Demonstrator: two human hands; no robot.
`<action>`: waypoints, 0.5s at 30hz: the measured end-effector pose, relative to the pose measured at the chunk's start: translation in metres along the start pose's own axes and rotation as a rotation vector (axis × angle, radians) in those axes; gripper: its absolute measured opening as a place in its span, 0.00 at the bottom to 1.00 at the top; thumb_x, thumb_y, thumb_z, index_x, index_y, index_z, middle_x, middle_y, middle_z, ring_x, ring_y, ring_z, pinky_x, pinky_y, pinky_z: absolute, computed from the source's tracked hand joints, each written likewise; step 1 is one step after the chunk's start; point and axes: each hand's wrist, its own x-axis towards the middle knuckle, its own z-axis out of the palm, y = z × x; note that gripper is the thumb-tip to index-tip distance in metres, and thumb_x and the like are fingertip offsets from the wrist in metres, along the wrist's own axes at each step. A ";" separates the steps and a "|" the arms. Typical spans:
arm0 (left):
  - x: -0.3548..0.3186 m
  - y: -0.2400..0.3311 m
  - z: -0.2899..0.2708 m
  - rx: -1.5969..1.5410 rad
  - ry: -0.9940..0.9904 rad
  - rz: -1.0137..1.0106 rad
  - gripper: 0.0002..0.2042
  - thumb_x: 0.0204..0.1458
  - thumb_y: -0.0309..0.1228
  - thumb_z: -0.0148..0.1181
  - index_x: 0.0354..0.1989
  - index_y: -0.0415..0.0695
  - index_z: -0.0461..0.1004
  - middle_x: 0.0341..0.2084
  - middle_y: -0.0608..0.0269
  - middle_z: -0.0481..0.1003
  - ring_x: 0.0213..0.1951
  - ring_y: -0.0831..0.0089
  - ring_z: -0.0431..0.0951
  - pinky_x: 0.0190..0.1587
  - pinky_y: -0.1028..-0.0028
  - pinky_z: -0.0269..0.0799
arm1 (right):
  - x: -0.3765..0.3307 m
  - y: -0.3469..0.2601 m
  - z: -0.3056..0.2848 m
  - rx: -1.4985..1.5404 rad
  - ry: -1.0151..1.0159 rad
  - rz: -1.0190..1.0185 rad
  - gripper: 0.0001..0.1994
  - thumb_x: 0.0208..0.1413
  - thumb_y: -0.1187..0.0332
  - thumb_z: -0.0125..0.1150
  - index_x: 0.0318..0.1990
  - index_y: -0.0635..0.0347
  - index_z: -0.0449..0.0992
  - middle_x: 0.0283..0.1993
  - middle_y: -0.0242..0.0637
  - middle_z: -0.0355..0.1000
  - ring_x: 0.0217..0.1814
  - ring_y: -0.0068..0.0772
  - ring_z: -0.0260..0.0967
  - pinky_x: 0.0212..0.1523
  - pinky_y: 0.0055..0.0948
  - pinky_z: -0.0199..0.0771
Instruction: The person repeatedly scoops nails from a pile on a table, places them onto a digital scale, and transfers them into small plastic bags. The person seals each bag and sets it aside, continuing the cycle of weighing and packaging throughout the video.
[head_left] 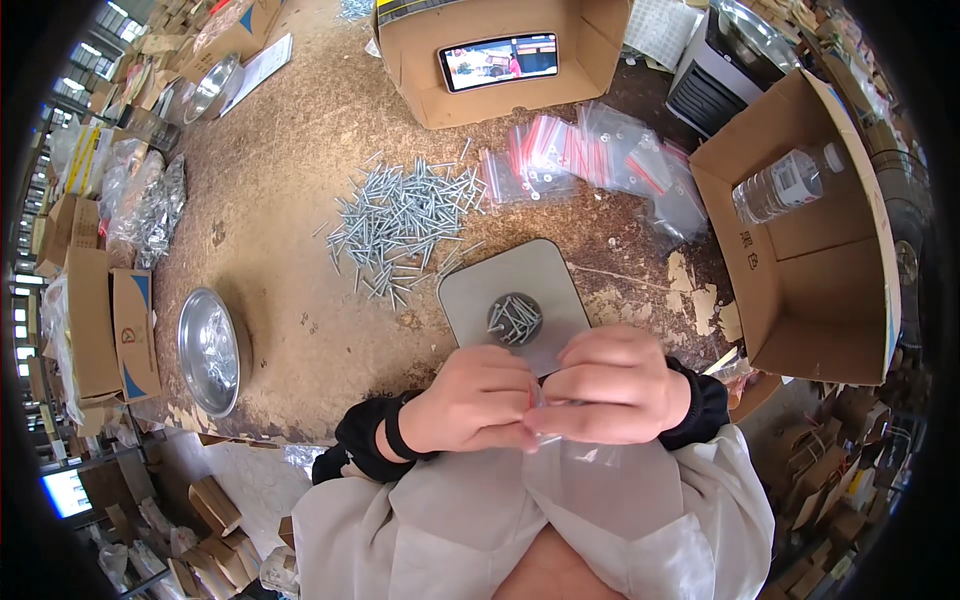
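Observation:
My left hand [475, 400] and my right hand [615, 385] meet at the table's near edge, fingers pinched on a clear plastic bag [592, 455]. Part of the bag hangs below my right fingers; the fingers cover the rest, so its contents cannot be made out. Just beyond my hands lies a grey square plate [475, 285] with rounded corners. On it a small dark round dish [537, 333] holds several screws [513, 316]. Farther off, a loose heap of silvery screws [405, 220] spreads over the table. Right of the heap, red-edged zip bags [565, 155] with small white rings overlap one another.
A steel bowl [238, 350] stands at the table's left edge. Behind the heap, a cardboard box [440, 105] holds a lit phone [500, 62]. An open carton [745, 270] at the right holds a plastic bottle [780, 187]. More cartons [135, 320] line the left side.

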 end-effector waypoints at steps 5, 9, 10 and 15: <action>-0.009 0.003 -0.003 -0.400 0.087 -0.175 0.07 0.56 0.29 0.61 0.30 0.40 0.70 0.25 0.58 0.72 0.25 0.60 0.72 0.27 0.67 0.65 | 0.013 -0.007 0.011 0.022 0.059 -0.026 0.12 0.50 0.70 0.63 0.44 0.59 0.81 0.35 0.33 0.74 0.30 0.31 0.70 0.34 0.31 0.79; -0.012 0.009 -0.008 -0.438 0.054 -0.344 0.05 0.56 0.25 0.59 0.29 0.39 0.72 0.23 0.58 0.72 0.23 0.63 0.70 0.26 0.69 0.64 | 0.016 -0.006 0.012 0.060 0.088 -0.057 0.15 0.47 0.71 0.65 0.45 0.58 0.80 0.34 0.32 0.70 0.28 0.29 0.69 0.31 0.29 0.76; -0.015 0.006 -0.008 -0.400 0.054 -0.331 0.05 0.56 0.25 0.59 0.28 0.39 0.72 0.23 0.59 0.72 0.23 0.64 0.70 0.26 0.69 0.63 | 0.016 -0.006 0.011 0.090 0.091 -0.064 0.17 0.45 0.71 0.66 0.46 0.57 0.80 0.33 0.31 0.69 0.28 0.28 0.68 0.30 0.27 0.75; -0.021 0.004 -0.016 -0.259 0.138 -0.324 0.07 0.54 0.25 0.62 0.25 0.39 0.73 0.20 0.63 0.71 0.21 0.69 0.68 0.24 0.71 0.62 | 0.015 -0.008 -0.002 0.058 0.004 0.077 0.19 0.43 0.68 0.70 0.46 0.58 0.80 0.38 0.34 0.70 0.36 0.36 0.71 0.34 0.33 0.77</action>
